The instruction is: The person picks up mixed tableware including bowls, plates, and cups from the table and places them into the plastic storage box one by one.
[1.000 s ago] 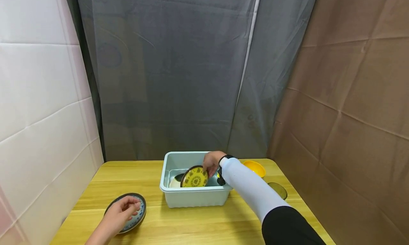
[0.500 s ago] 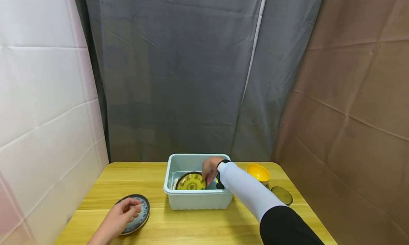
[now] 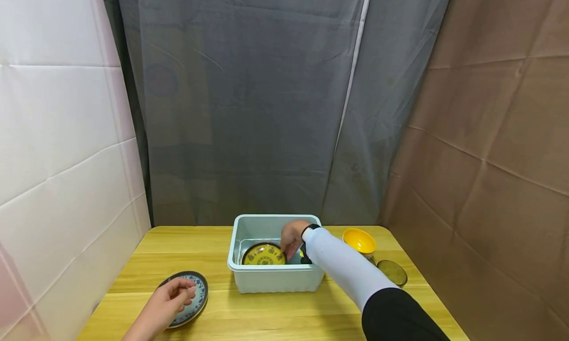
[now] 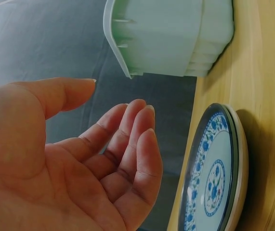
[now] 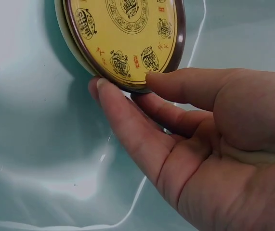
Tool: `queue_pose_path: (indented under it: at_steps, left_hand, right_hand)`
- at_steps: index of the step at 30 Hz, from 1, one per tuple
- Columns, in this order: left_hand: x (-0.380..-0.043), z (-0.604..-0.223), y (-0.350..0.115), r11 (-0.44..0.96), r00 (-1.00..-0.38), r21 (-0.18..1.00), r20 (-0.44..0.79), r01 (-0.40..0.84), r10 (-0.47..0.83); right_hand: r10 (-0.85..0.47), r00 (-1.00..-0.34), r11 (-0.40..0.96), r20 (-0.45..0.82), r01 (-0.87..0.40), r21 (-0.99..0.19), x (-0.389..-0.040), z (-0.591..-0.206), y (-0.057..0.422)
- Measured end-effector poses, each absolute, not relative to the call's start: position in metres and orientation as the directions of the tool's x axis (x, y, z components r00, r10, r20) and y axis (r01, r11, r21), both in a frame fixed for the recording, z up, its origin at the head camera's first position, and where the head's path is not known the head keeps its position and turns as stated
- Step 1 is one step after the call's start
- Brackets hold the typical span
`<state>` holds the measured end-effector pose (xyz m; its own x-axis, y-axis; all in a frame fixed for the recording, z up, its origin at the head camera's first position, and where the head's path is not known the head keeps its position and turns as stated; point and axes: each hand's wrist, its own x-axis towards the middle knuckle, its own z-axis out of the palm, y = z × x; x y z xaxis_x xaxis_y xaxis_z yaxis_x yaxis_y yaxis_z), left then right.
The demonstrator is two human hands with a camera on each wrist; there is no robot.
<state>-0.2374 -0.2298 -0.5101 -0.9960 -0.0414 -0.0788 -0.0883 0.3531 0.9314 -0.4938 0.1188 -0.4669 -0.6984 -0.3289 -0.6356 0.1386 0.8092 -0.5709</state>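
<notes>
My right hand [image 3: 292, 238] reaches down into a pale green plastic tub [image 3: 277, 279]. Its thumb and fingers pinch the edge of a yellow plate [image 5: 142, 45] with a dark brown rim and black and red markings. Under that plate, a paler plate edge [image 5: 66, 36] shows in the right wrist view. My left hand [image 3: 171, 299] hovers with loosely curved fingers, holding nothing. Below and beside it lies a blue-and-white floral plate [image 4: 207, 173] with a dark rim, stacked on another plate [image 4: 241, 178] on the table.
A yellow bowl [image 3: 359, 240] stands right of the tub, behind my right forearm. Closer in lies an olive-coloured round glass dish [image 3: 393, 273]. The wooden table [image 3: 249, 316] is bounded by a grey curtain [image 3: 249, 108] behind and hanging cloths on both sides.
The yellow plate has gone from tilted up to lying flatter and lower in the tub, still in my right hand's pinch. The head view has shifted slightly. My left hand stays over the floral plate.
</notes>
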Motion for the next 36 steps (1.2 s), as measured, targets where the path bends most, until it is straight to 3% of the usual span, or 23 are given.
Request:
queue_pose_path:
  at_steps: [9, 17, 30, 36]
  left_hand:
    - [-0.239, -0.508, -0.228, 0.351, -0.997, 0.933, -0.065, -0.079, -0.051]
    - [-0.242, -0.507, -0.228, 0.372, -0.998, 0.926, -0.054, -0.062, -0.033]
    - [-0.248, -0.504, -0.225, 0.376, -0.999, 0.925, -0.053, -0.049, 0.002]
    - [-0.254, -0.501, -0.218, 0.394, -0.999, 0.917, -0.049, -0.054, -0.023]
  right_hand:
    - [-0.392, -0.695, 0.783, -0.603, 0.093, -0.615, -0.476, -0.450, 0.120]
    - [-0.419, -0.722, 0.782, -0.551, 0.023, -0.623, -0.487, -0.446, 0.128]
    - [-0.592, -0.683, 0.696, -0.429, -0.165, -0.698, -0.475, -0.380, 0.149]
    - [-0.605, -0.738, 0.639, -0.301, -0.224, -0.736, -0.461, -0.366, 0.168]
